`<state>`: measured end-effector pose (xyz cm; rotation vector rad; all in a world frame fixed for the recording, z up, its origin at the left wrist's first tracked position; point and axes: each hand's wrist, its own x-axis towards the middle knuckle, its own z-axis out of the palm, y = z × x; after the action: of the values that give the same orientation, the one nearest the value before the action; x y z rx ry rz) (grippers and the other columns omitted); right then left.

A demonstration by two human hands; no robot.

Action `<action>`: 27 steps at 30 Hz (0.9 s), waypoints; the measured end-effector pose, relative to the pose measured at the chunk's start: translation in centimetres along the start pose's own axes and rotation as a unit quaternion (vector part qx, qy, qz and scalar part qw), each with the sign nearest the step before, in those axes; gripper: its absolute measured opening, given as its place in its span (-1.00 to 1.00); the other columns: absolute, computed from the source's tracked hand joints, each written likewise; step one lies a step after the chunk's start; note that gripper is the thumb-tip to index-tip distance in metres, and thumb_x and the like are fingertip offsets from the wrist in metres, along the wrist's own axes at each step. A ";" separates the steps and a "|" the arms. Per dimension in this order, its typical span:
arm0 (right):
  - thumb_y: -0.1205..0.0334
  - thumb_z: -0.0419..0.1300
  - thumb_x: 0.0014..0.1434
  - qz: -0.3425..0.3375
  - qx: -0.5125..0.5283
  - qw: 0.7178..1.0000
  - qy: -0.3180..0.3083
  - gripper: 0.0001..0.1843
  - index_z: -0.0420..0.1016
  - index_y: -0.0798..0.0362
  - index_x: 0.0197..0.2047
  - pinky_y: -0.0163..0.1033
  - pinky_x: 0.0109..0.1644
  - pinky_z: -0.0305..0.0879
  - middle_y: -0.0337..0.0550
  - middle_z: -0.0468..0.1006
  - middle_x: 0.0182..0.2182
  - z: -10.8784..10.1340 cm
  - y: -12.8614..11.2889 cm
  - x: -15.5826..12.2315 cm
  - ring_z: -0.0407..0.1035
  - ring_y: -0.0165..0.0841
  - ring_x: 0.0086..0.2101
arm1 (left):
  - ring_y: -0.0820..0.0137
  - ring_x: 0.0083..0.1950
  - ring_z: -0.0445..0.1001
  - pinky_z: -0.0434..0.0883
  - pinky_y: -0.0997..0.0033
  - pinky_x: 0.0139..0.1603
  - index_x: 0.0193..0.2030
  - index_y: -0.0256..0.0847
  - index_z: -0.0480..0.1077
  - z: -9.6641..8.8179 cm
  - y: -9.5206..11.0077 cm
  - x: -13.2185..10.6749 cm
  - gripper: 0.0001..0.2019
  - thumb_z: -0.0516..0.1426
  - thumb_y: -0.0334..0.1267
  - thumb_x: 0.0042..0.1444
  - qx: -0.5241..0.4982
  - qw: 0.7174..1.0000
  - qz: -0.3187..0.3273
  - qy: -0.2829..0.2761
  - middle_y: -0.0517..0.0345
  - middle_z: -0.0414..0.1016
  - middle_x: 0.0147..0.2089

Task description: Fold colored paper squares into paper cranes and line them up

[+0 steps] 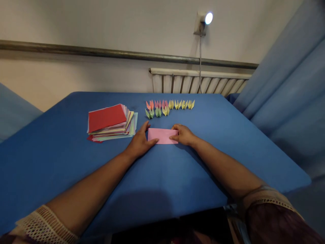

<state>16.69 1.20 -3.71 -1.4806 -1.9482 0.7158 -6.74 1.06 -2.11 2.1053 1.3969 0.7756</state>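
In the head view, my only feed, I take the paper stack [108, 118], red sheet uppermost, as my landmark on the blue table [215, 125]. Just right of it I have the pink paper [164, 133], an oblong with its long side running left to right; I can't tell how many layers it has. The left hand [140, 141], near the stack's right side, grasps the paper's left end, thumb laid on top. The right hand [185, 135], farther right of the stack, grips the other end between thumb and curled forefinger. Right of the stack and a little beyond, I count ten origami cranes: a back row [171, 104] running from orange through pink to yellow, and a shorter front row [158, 112] of green and yellow. Well beyond the stack, off to its right, I see a radiator [203, 79] and a glowing plug-in light [209, 18].
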 end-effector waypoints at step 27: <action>-0.17 0.30 -0.15 0.008 0.327 0.944 0.045 -0.57 0.42 0.06 -0.52 -0.34 -0.44 0.05 -0.36 0.28 -0.61 0.5 -1.3 -0.1 0.10 -0.49 -0.54 | 0.42 -0.33 0.47 0.45 0.41 -0.27 -0.24 -0.27 0.51 -0.2 1.6 -0.5 -0.61 0.35 -0.08 -0.19 -0.411 0.900 -0.134 0.056 0.13 0.56 -0.27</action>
<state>15.48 0.75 -3.18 -1.0869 -1.4213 1.1434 -5.94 0.04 -0.99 1.2047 1.0935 1.1278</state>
